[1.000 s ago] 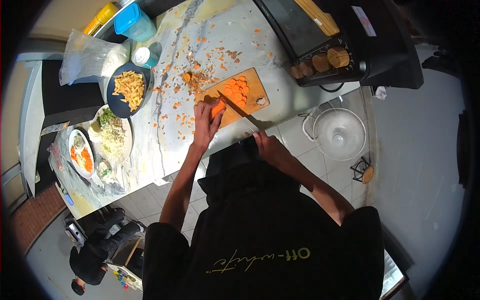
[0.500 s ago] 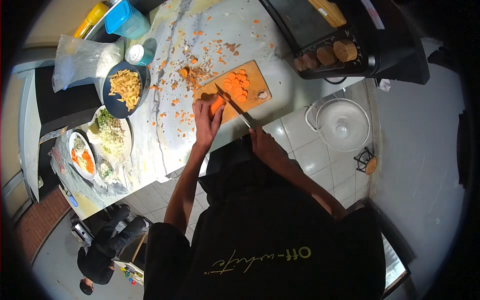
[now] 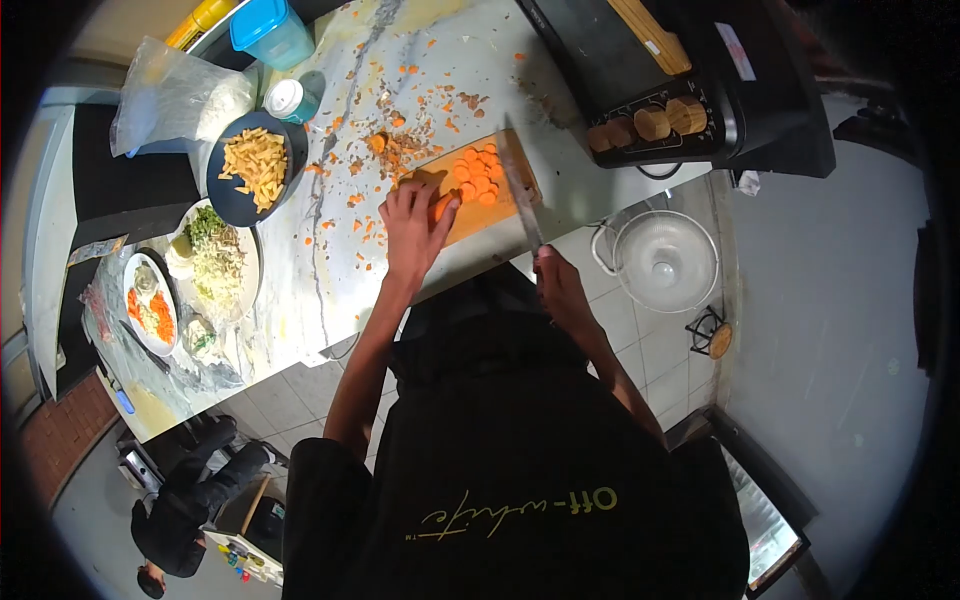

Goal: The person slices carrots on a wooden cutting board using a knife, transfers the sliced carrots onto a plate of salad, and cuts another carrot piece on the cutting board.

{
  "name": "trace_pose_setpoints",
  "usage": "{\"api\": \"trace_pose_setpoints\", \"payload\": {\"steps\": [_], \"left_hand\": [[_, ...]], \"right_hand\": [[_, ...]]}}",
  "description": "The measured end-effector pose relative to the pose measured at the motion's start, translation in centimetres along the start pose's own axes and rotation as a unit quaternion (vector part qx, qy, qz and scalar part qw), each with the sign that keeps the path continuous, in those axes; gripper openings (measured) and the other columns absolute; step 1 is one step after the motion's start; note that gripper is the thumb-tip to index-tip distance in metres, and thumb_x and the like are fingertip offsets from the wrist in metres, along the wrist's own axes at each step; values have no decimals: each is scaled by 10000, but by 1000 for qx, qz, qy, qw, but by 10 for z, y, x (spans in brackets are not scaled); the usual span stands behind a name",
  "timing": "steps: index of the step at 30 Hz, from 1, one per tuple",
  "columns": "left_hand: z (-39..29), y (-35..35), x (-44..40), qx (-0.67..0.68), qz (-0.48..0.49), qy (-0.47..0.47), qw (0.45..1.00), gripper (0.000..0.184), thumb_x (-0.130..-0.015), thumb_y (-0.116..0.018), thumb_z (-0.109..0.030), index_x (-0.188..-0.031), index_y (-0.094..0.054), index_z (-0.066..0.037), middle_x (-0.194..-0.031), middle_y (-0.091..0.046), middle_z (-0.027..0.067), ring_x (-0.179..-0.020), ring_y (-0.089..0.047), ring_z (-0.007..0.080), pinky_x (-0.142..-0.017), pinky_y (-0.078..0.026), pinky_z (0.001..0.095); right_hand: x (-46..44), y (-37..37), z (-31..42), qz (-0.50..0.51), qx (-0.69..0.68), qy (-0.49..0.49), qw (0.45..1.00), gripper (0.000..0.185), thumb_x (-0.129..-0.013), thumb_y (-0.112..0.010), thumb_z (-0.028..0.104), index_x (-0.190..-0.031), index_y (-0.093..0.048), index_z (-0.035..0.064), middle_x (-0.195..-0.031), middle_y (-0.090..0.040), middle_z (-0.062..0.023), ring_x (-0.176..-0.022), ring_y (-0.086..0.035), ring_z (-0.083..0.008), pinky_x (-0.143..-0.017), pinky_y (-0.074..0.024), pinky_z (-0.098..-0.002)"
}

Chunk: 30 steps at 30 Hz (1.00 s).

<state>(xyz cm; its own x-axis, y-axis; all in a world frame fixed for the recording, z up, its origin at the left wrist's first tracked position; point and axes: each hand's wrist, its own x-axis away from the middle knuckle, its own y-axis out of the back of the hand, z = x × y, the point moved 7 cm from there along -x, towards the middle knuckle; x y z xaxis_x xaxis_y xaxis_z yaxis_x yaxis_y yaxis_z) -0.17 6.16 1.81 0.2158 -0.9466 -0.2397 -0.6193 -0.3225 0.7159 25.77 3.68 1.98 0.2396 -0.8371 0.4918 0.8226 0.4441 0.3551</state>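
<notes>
My left hand (image 3: 408, 230) is closed around a carrot (image 3: 444, 207) at the left end of the wooden cutting board (image 3: 462, 227). In my right hand (image 3: 562, 288) is the handle of a knife (image 3: 520, 190). Its blade lies across the right part of the board, apart from the carrot, with the tip reaching past the far edge. Round carrot slices (image 3: 477, 176) sit on the board between the carrot and the blade. Carrot peelings (image 3: 400, 148) are scattered on the marble counter (image 3: 345, 265) beyond and left of the board.
Left on the counter are a dark plate of cut yellow pieces (image 3: 255, 168), a plate of chopped vegetables (image 3: 250, 285), an oval dish (image 3: 168, 345), and a lidded cup (image 3: 290, 98). A black oven (image 3: 705, 145) stands right. A strainer (image 3: 665, 262) appears lower right; another person (image 3: 175, 515) is lower left.
The knife has moved right, away from the carrot, and now crosses the right part of the board. My right hand has shifted right with it; my left hand stays on the carrot.
</notes>
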Motion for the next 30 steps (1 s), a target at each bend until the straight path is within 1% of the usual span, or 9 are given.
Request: {"api": "trace_pose_setpoints", "payload": {"steps": [2,8,11,13,21,23,26,28,30], "left_hand": [[-17,-7,-11,-79,25,-32,996,420,-900,-787,-350,-1199,-689,-72,-1182,-590,120,-1074,-529,318,-927,-400,478],[-31,-29,-22,-209,67,-40,975,366,-866,-789,-377,-1103,-704,-112,-1139,-648,82,-1086,-553,298,-881,-405,463],[-28,-25,-23,-171,65,-48,982,317,-883,-786,-319,-1121,-702,-127,-1067,-670,90,-1060,-566,299,-884,-402,450],[-25,-20,-26,-34,61,-59,996,239,-892,-782,-210,-1101,-716,-115,-965,-676,108,-958,-610,313,-854,-441,450],[-19,-9,-43,152,137,-42,978,221,-954,-665,-10,-1165,-731,-15,-1129,-700,149,-1001,-693,332,-826,-567,409],[-14,-12,-48,173,135,-55,974,222,-962,-659,6,-1170,-738,-3,-1145,-705,163,-1010,-704,329,-800,-580,386],[0,-19,-47,152,171,-106,968,280,-965,-618,44,-1211,-737,-17,-1263,-686,163,-1067,-700,335,-859,-582,379],[-12,-11,-48,194,242,-188,932,347,-941,-611,55,-1264,-709,-26,-1323,-658,157,-1116,-661,353,-959,-545,423],[-6,5,-48,190,207,-153,947,335,-938,-645,11,-1265,-706,-32,-1293,-664,152,-1115,-652,355,-968,-533,433]], "right_hand": [[5,6,-3,-35,-74,-66,994,438,-1135,-401,390,-977,-561,15,-681,-484,-93,-612,-467,-180,-626,-438,-386],[6,1,22,-67,-29,1,997,440,-1143,-389,375,-965,-566,13,-687,-513,-101,-618,-503,-203,-630,-447,-388],[7,-6,28,-93,-13,20,995,449,-1142,-394,385,-947,-560,16,-682,-514,-101,-610,-509,-203,-622,-446,-388],[8,-11,22,-106,-17,19,994,452,-1142,-397,389,-942,-557,16,-680,-512,-102,-610,-510,-203,-621,-445,-386],[11,-19,12,-126,-61,-21,990,441,-1140,-411,383,-953,-561,13,-673,-496,-104,-618,-506,-203,-627,-446,-384],[12,-16,23,-124,-22,-1,992,430,-1139,-421,375,-968,-567,9,-688,-535,-129,-615,-547,-248,-629,-456,-412],[14,-10,26,-133,10,37,990,410,-1136,-436,363,-990,-570,4,-727,-592,-170,-655,-617,-333,-641,-465,-453],[17,-5,28,-124,13,8,992,399,-1133,-443,356,-1003,-572,2,-744,-612,-189,-685,-631,-383,-646,-468,-471],[21,-3,22,-113,16,-22,993,389,-1131,-450,350,-1016,-573,-1,-760,-632,-208,-715,-645,-433,-650,-471,-489]]}}
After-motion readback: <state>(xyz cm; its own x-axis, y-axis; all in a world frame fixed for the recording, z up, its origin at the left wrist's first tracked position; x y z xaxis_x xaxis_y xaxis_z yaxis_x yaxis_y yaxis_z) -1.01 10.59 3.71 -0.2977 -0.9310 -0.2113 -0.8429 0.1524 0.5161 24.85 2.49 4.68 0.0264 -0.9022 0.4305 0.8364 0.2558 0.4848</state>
